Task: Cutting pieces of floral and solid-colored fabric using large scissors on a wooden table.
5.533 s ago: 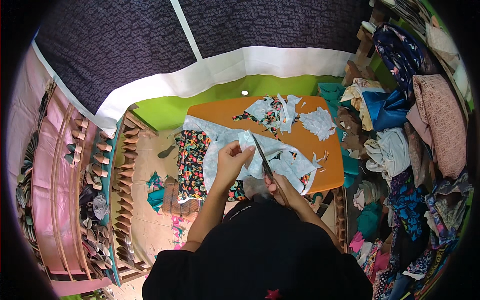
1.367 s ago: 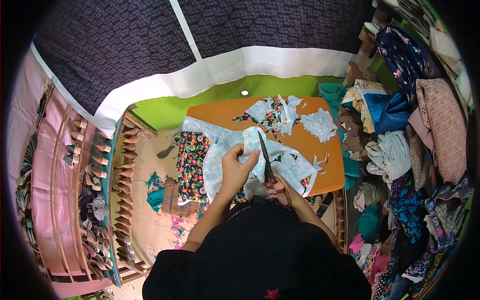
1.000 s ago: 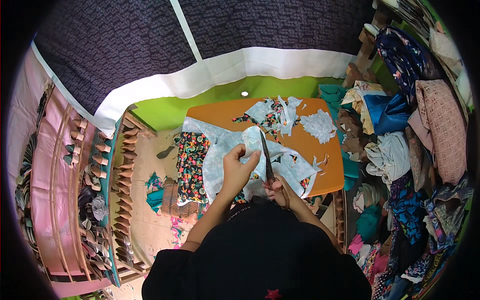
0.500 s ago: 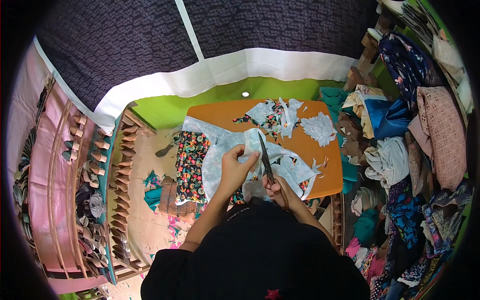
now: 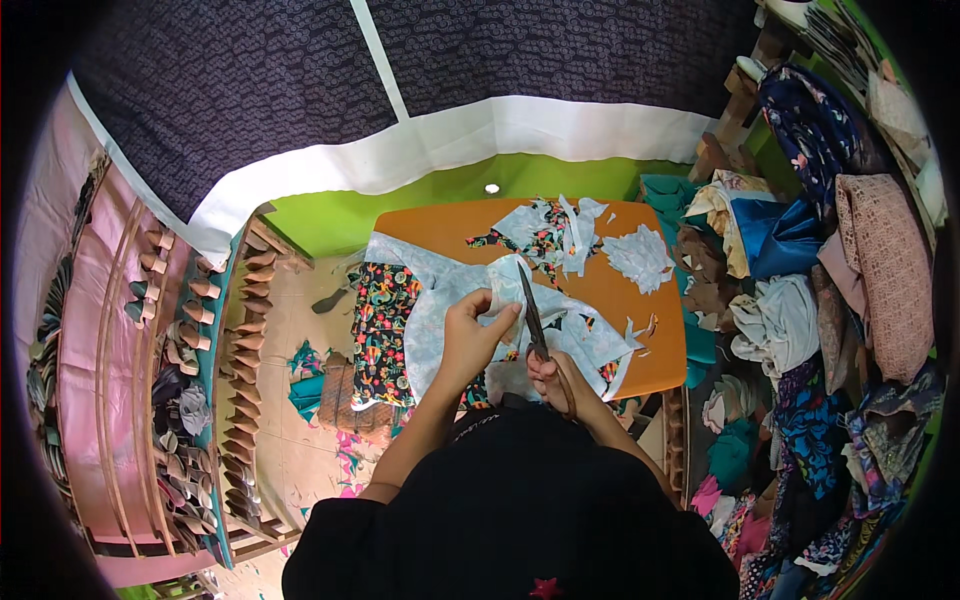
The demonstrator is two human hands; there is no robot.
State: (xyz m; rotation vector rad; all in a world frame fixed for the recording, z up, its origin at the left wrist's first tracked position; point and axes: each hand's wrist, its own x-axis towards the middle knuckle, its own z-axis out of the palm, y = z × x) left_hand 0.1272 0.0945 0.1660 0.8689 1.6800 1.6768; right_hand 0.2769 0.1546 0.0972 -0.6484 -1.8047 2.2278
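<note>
My left hand (image 5: 474,332) pinches the pale edge of a cloth (image 5: 436,305) between thumb and fingers. This cloth has a whitish back and a black front with a bright floral print, which shows at the left. My right hand (image 5: 549,377) is closed round the handles of a long pair of dark scissors (image 5: 532,318). The blades point away from me, lying along the pale edge just right of my left fingers. Whether the blades are parted is hard to make out. Beneath the cloth stands an orange table (image 5: 655,345).
Cut floral pieces (image 5: 548,232) and a stack of pale shapes (image 5: 640,258) lie on the table's far side. Racks of wooden shoe lasts (image 5: 245,375) line the left. Piled fabrics (image 5: 770,320) fill the right. A dark patterned curtain (image 5: 560,60) hangs beyond.
</note>
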